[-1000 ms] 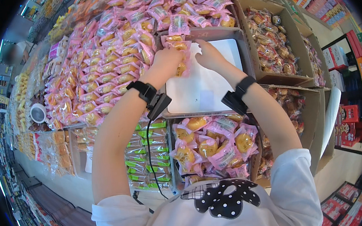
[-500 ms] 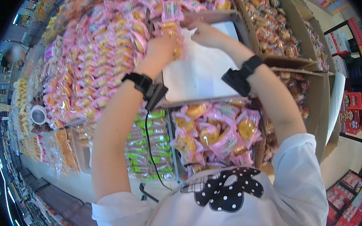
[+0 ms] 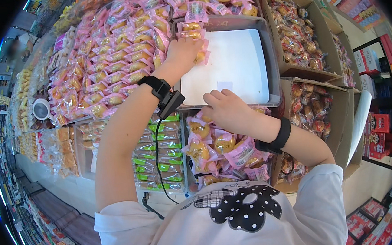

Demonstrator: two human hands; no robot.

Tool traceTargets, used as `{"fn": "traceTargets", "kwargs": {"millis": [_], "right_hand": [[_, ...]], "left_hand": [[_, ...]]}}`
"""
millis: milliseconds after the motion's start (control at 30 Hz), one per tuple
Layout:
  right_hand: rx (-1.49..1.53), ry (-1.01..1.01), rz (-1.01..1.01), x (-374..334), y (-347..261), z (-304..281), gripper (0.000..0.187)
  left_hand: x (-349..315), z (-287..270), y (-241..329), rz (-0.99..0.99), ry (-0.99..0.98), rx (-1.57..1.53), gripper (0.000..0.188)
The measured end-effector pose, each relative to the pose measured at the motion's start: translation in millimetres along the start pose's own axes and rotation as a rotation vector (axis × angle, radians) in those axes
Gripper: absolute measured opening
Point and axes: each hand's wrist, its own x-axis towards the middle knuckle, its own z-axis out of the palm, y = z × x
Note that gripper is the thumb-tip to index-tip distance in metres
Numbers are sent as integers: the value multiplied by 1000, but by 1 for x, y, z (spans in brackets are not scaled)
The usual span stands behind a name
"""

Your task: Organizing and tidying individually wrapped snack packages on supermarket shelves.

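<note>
- Since the earlier frame, I see the right hand (image 3: pixel 227 112) has dropped from the white bin (image 3: pixel 240 67) to the box of pink packets (image 3: pixel 217 153) below.
- The left hand (image 3: pixel 183 53) pinches 1 pink packet (image 3: pixel 201 56) at the bin's left wall.
- The right hand's fingers curl onto a packet; whether they grip it I cannot tell.
- The slick wrapper, clear pink around a yellow cake, could slip from that pinch.
</note>
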Motion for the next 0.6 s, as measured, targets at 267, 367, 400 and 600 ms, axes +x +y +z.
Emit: {"fn": "traceTargets", "kwargs": {"millis": [267, 367, 400, 600], "right_hand": [[475, -73, 140, -7, 37, -32, 22], [536, -111, 120, -13, 33, -40, 30], [537, -111, 123, -15, 29, -41, 30], [302, -36, 258, -44, -2, -73, 41]], "left_hand": [[-7, -10, -7, 25, 38, -26, 63], [-12, -24, -7, 10, -17, -77, 59], [-13, -33, -6, 12, -19, -79, 59], [-95, -139, 26, -96, -5, -908, 42]]}}
